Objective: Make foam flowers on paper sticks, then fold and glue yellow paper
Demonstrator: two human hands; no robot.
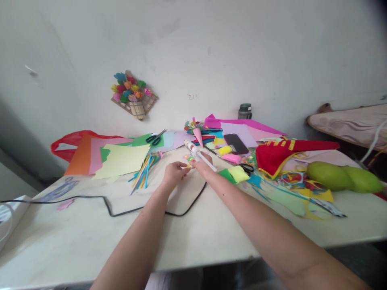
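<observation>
At the middle of the table, my right hand [203, 163] is wrapped round a white hot glue gun [192, 149]. A pale glue stick [208, 162] juts from its back, and a black cord [198, 198] trails from below the hand. Just to the left, my left hand [175, 172] pinches a thin yellow paper strip [175, 188] that slants down under the fingers. The fingertips of both hands come close together by the gun, and they partly hide what lies between them. Small flower-like paper pieces [186, 157] lie just beyond.
Coloured paper sheets [121, 159], scissors [155, 138] and paper sticks [147, 169] lie left. To the right are a phone [236, 143], black-handled scissors [247, 168], red cloth [272, 159], paper scraps [287, 201] and a green lumpy object [341, 176]. A pink paper cone [198, 136] stands behind.
</observation>
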